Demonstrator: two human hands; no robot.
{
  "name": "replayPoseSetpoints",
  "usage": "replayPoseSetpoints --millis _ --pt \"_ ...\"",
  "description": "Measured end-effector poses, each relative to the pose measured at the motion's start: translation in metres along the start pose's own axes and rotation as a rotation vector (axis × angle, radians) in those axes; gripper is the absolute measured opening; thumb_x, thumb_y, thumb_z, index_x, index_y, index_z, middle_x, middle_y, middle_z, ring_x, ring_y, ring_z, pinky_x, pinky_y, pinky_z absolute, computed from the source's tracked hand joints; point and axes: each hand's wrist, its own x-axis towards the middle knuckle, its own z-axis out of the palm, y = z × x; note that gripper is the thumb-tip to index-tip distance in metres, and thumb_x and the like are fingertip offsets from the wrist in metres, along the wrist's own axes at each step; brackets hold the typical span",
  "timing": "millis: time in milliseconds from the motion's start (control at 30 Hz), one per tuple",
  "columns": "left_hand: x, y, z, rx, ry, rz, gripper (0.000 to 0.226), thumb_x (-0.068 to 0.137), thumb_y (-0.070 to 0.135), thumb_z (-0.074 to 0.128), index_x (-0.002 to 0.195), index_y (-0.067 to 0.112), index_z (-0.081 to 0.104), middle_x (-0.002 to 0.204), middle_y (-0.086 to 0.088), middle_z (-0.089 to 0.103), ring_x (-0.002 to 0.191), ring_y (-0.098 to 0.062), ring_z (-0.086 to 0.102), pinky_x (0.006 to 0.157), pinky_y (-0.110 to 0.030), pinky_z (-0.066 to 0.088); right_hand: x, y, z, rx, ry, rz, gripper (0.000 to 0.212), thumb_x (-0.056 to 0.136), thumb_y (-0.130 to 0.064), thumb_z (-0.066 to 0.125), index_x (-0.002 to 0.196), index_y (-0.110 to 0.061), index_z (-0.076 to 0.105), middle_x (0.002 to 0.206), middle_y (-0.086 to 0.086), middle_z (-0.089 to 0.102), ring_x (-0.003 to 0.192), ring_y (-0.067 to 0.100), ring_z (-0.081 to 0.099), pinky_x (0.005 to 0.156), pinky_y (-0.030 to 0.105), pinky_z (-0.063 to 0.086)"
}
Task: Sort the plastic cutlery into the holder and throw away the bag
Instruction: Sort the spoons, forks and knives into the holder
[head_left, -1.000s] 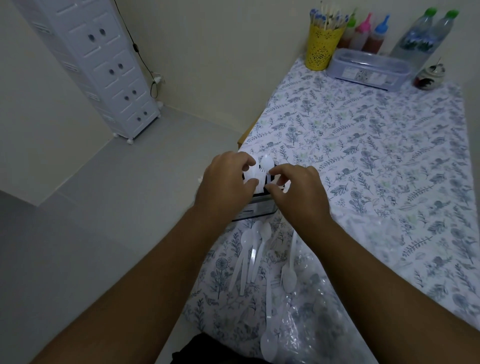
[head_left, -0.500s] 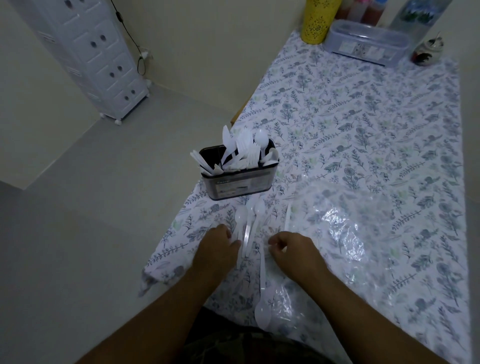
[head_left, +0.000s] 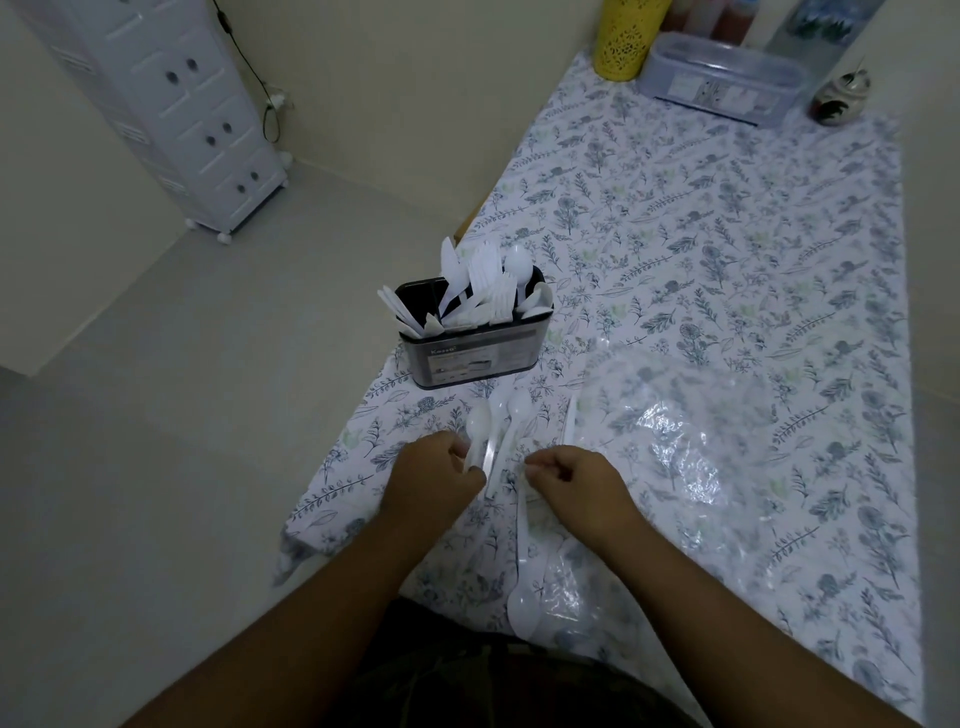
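Room: pale walls and a grey floor, with a white drawer cabinet (head_left: 171, 114) standing in the far left corner.
Bench: covered by a cloth with a blue and green leaf print (head_left: 727, 249), running away from the person along the wall.
Far end of the bench: a yellow perforated cup (head_left: 626, 39), a clear lidded box (head_left: 719, 85) beside it, and a small round jar (head_left: 837, 98) to the right of the box.
Holder: a dark rectangular holder (head_left: 475, 353) stands upright near the bench's left edge, well filled with white plastic cutlery (head_left: 483, 291) whose ends stick out above the rim.
Loose spoons: a few white spoons (head_left: 511, 421) lie on the cloth just in front of the holder, bowls toward it; one more spoon (head_left: 522, 597) lies nearer the person, bowl toward the near edge.
Bag: a clear crumpled plastic bag (head_left: 685, 467) lies flat on the cloth to the right of the spoons, reaching toward the near edge.
Left hand: the left hand (head_left: 434, 480) is curled, its fingers pinching the handles of the loose spoons in front of the holder.
Right hand: the right hand (head_left: 571, 480) is curled with fingertips pinched at a spoon handle beside the bag; whether it has a firm hold cannot be told.
Gap: the two hands sit close together, not touching.
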Motion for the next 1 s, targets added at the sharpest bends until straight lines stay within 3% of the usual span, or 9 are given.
replayPoseSetpoints --millis 100,233,333,433,500,600,667,800,1000 --pt "-0.011 0.016 -0.004 -0.115 -0.074 0.046 0.016 0.074 0.019 0.080 0.088 0.022 0.071 0.068 0.008 0.068 0.063 -0.001 0.064 0.061 -0.010 0.050 -0.004 -0.012 0.003 0.423 -0.112 0.135 0.027 0.102 -0.032 0.060 0.125 -0.023 0.067 0.113 0.003 0.075 0.102 0.017 0.073 0.080 0.027 0.059" --pt "-0.022 0.031 0.003 -0.376 -0.212 -0.006 0.016 0.078 0.016 0.082 0.081 0.029 0.072 0.070 0.002 0.074 0.066 -0.012 0.072 0.069 -0.035 0.062 -0.009 -0.015 0.002 0.745 -0.143 0.201 0.023 0.105 -0.024 0.055 0.124 -0.019 0.067 0.118 0.006 0.076 0.106 0.024 0.074 0.073 0.031 0.060" --pt "-0.022 0.031 0.008 -0.410 -0.245 0.003 0.018 0.077 0.021 0.084 0.090 0.029 0.076 0.076 0.000 0.076 0.072 -0.016 0.074 0.073 -0.042 0.063 -0.011 -0.009 -0.001 0.806 -0.069 0.226 0.034 0.099 -0.021 0.065 0.133 -0.024 0.062 0.112 0.002 0.078 0.101 0.024 0.075 0.069 0.031 0.059" --pt "-0.015 0.035 0.004 -0.227 -0.309 0.140 0.024 0.077 0.029 0.085 0.099 0.021 0.078 0.078 0.007 0.076 0.069 0.000 0.070 0.073 -0.024 0.060 -0.012 -0.004 -0.004 0.818 -0.030 0.231 0.039 0.094 -0.018 0.072 0.130 -0.028 0.062 0.109 0.007 0.079 0.101 0.028 0.076 0.071 0.036 0.061" --pt "-0.004 0.042 -0.002 -0.160 -0.336 0.223 0.019 0.080 0.036 0.081 0.090 0.021 0.079 0.073 0.009 0.074 0.065 0.002 0.068 0.066 -0.017 0.056 -0.012 -0.001 -0.006 0.834 -0.012 0.226 0.036 0.092 -0.014 0.074 0.125 -0.027 0.065 0.106 0.013 0.079 0.098 0.031 0.076 0.077 0.043 0.063" --pt "0.024 0.046 0.002 -0.078 -0.121 0.203 0.020 0.086 0.036 0.074 0.078 0.018 0.071 0.063 0.008 0.065 0.056 -0.003 0.059 0.054 -0.019 0.049 -0.013 0.005 -0.011 0.851 0.017 0.231 0.032 0.091 -0.009 0.074 0.122 -0.016 0.070 0.103 0.022 0.077 0.088 0.031 0.076 0.076 0.047 0.064" --pt "0.042 0.044 0.009 -0.015 -0.004 0.104 0.021 0.086 0.034 0.074 0.082 0.015 0.066 0.071 0.004 0.062 0.063 -0.008 0.057 0.058 -0.023 0.046 -0.015 0.009 -0.014 0.841 0.036 0.243 0.031 0.091 -0.006 0.073 0.121 -0.013 0.070 0.103 0.023 0.077 0.085 0.029 0.075 0.078 0.049 0.064" --pt "0.059 0.034 0.027 0.175 -0.091 0.002 0.037 0.082 0.042 0.076 0.092 0.009 0.063 0.085 -0.003 0.062 0.078 -0.020 0.059 0.067 -0.030 0.048 -0.015 0.013 -0.015 0.837 0.059 0.257 0.029 0.091 -0.002 0.072 0.119 -0.011 0.070 0.101 0.022 0.077 0.082 0.027 0.074 0.087 0.059 0.060" --pt "0.053 0.031 0.034 0.238 -0.134 0.051 0.013 0.086 0.021 0.066 0.080 0.009 0.064 0.078 -0.005 0.065 0.076 -0.020 0.064 0.068 -0.035 0.057 -0.012 0.017 -0.016 0.798 0.117 0.265 0.030 0.091 -0.004 0.072 0.120 -0.012 0.068 0.095 0.017 0.079 0.082 0.027 0.075 0.078 0.055 0.063"
